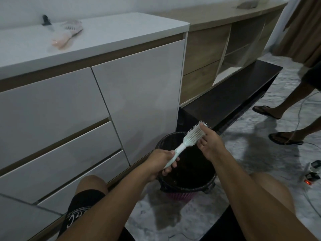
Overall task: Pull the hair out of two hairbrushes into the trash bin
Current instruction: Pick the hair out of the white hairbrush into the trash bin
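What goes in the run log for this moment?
left hand: grips pale-green plastic hairbrush handle | right hand: fingers at bristles | below: black-lined bin

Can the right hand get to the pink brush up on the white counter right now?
Probably not from here: the right hand is down at the white brush over the bin, and the pink brush lies far up the counter.

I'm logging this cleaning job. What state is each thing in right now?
White hairbrush: held over the bin, bristles up.
Left hand: shut on the brush handle.
Right hand: open, fingers at the bristles.
Trash bin: upright, black liner, open top.
Pink hairbrush: lying on the white countertop, untouched.
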Demonstrator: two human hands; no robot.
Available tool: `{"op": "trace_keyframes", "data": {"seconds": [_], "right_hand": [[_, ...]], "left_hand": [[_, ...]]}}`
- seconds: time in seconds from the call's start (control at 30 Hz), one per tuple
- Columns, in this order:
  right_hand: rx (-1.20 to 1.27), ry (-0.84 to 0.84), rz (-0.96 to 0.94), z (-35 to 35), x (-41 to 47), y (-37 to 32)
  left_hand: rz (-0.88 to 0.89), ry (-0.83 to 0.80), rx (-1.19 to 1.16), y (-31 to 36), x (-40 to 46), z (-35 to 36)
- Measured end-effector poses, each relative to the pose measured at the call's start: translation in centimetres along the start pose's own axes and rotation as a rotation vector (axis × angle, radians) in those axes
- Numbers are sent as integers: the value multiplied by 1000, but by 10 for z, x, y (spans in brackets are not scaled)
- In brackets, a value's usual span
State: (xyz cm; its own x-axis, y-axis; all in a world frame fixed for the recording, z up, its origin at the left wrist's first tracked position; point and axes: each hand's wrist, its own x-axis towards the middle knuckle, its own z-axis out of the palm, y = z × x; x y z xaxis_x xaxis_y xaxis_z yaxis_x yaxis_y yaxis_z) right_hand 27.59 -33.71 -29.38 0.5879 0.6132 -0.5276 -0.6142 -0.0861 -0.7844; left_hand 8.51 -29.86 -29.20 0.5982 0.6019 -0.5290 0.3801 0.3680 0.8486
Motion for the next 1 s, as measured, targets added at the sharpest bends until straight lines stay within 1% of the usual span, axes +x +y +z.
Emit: {"op": "trace_keyframes", "data": {"seconds": [0.07, 0.13, 0.27, 0.33, 0.4, 0.5, 0.57, 0.6, 0.77, 0.83, 0.9, 1.0], "right_hand": [[-3, 74, -26, -3, 4, -2], [-65, 111, -69, -4, 6, 0], [-325, -25, -185, 2, 4, 6], [-398, 12, -276, 4, 4, 6], [-354, 87, -317, 5, 5, 3], [-177, 142, -193, 2, 7, -2], [-19, 142, -118, 1, 6, -6], [8, 139, -109, 1, 6, -8], [-247, 56, -212, 18, -11, -6], [-331, 58, -277, 30, -18, -4], [-349, 41, -295, 43, -23, -2], [-363, -70, -278, 67, -35, -4]], "left_hand": [[-17, -8, 7, -5, 0, -4], [-23, 1, 16, -8, -1, -5], [28, 81, 106, -13, 6, -7], [55, 122, 156, -15, 9, -8], [70, 152, 188, -18, 11, -9], [71, 179, 194, -20, 11, -12], [55, 193, 164, -20, 11, -13], [46, 201, 134, -18, 10, -14], [80, 206, 15, 2, 3, -13], [107, 216, -23, 13, 1, -11], [139, 245, -49, 26, -1, -10], [189, 273, -70, 44, -3, -10]]}}
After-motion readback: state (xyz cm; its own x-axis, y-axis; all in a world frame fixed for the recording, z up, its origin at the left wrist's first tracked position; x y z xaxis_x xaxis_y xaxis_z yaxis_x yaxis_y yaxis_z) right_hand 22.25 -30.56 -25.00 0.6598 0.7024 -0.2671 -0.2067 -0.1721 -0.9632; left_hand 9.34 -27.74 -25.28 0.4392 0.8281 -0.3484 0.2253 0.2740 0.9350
